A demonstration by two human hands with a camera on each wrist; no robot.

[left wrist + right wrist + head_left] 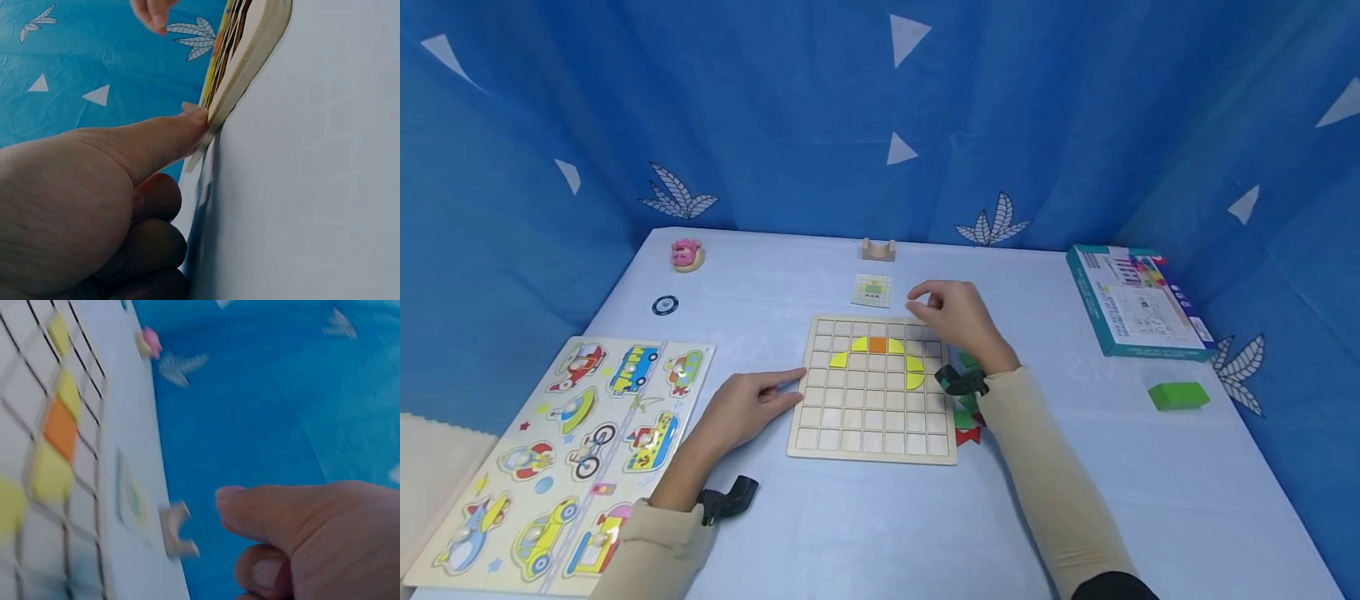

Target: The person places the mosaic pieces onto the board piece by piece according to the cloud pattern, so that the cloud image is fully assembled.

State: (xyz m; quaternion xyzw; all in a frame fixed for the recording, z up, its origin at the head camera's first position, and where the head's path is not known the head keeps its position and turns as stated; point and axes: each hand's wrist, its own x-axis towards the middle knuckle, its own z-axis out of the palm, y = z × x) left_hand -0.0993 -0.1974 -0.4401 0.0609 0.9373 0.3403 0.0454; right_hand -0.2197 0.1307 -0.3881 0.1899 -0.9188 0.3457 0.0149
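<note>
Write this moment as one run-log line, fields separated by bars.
left hand: fingertips rest on grid board left edge | right hand: curled above board's far right corner, contents unseen | board: yellow pieces, one orange piece

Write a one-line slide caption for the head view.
Left hand rests against the wooden grid board while the right hand hovers over its far corner.

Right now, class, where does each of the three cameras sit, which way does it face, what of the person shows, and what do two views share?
Head: worn high, faces down at the grid board; both hands and sleeves show.
Left wrist: low at table level, faces the board's edge; left hand touches it.
Right wrist: faces across the board toward the curtain; right hand shows, blurred.
Shared: head and right wrist both show the orange tile.
</note>
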